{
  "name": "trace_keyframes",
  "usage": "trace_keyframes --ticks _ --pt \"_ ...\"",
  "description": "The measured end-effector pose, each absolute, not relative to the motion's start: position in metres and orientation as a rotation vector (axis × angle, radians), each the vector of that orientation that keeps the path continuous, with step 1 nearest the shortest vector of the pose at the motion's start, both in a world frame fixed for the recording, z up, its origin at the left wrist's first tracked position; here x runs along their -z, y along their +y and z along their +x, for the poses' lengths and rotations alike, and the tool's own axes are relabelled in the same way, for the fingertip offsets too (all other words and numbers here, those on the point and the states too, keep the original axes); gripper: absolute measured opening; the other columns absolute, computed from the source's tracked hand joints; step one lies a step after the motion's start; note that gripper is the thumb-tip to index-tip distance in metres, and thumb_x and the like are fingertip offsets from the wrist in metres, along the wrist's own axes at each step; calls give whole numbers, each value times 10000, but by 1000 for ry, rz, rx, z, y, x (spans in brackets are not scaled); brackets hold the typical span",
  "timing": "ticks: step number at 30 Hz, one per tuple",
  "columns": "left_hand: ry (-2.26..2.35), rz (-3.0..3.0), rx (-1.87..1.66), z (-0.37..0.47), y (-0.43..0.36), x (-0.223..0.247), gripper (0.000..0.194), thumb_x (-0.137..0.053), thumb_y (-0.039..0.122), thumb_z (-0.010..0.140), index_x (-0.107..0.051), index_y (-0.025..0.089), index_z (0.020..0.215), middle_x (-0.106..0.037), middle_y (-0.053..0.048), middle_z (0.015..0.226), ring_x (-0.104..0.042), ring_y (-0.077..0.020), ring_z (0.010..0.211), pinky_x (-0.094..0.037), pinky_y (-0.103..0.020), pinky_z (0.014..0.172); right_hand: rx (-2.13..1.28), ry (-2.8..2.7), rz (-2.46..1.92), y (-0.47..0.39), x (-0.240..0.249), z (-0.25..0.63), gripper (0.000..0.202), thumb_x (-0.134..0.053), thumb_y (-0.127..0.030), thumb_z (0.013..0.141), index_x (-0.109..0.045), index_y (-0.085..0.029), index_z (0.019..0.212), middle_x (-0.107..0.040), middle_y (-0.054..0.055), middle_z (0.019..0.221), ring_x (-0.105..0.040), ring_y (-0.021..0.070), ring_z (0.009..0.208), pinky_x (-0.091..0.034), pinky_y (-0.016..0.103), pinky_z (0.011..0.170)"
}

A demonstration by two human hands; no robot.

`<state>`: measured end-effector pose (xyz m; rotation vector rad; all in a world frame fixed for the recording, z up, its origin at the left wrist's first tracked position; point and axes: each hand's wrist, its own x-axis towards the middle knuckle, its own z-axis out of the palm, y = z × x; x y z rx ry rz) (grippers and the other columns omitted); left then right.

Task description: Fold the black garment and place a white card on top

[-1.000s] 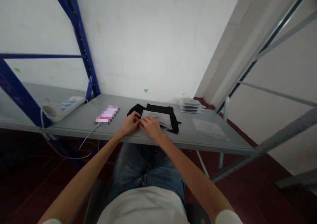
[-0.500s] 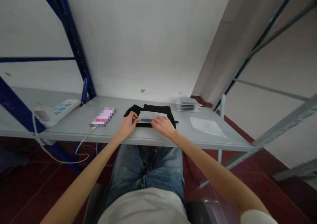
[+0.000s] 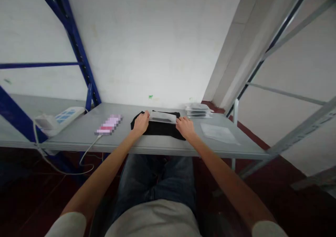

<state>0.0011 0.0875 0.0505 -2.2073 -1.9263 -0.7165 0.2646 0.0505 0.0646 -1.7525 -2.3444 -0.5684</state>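
Note:
A black folded cloth item (image 3: 160, 128) lies on the grey metal shelf (image 3: 157, 146) in front of me. A clear plastic bag (image 3: 162, 116) is raised over its far edge. My left hand (image 3: 141, 122) pinches the bag's left end and also rests on the cloth. My right hand (image 3: 185, 126) pinches the bag's right end, fingers on the cloth's right side. Both hands are about a bag's width apart.
A phone (image 3: 109, 124) with a white cable lies left of the cloth. A white power strip (image 3: 56, 118) sits at far left by the blue rack post (image 3: 76, 44). A stack of packed bags (image 3: 198, 110) and one flat bag (image 3: 219, 133) lie to the right.
The bag lay flat on the cloth under both hands. My hands have spread apart to its two ends and lifted it toward the cloth's far edge.

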Motion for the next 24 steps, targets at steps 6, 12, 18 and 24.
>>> trace_keyframes --ticks 6,12,18,24 --pt "-1836 -2127 781 7 53 -44 321 -356 332 1078 -606 177 1205 -700 -179 1194 -624 -341 1208 -498 -468 1016 361 -2041 -1802 32 -41 242 286 -479 -207 1039 -682 -137 1228 -702 177 1215 -620 308 1167 -501 405 969" --pt "-1449 -2543 900 1 26 -22 448 -477 394 1038 -539 199 1436 -531 -148 1551 -495 -299 1437 -392 -491 1216 59 -2168 -1390 16 -11 235 462 -401 -354 1090 -563 -175 1483 -583 137 1514 -508 243 1417 -410 402 1184" --pt "-1416 -2769 790 -8 31 -5 574 -451 509 1039 -508 227 1534 -479 -120 1625 -393 -285 1541 -257 -551 1290 4 -2273 -1523 14 1 235 573 -390 -436 1089 -427 -194 1608 -406 123 1667 -346 284 1555 -272 519 1269" --pt "-1470 -2734 674 -4 25 -4 559 -414 496 1055 -553 205 1511 -456 -134 1636 -386 -284 1547 -233 -545 1296 22 -2269 -1548 9 0 233 554 -399 -444 1090 -470 -199 1582 -445 117 1644 -355 288 1552 -257 541 1270"
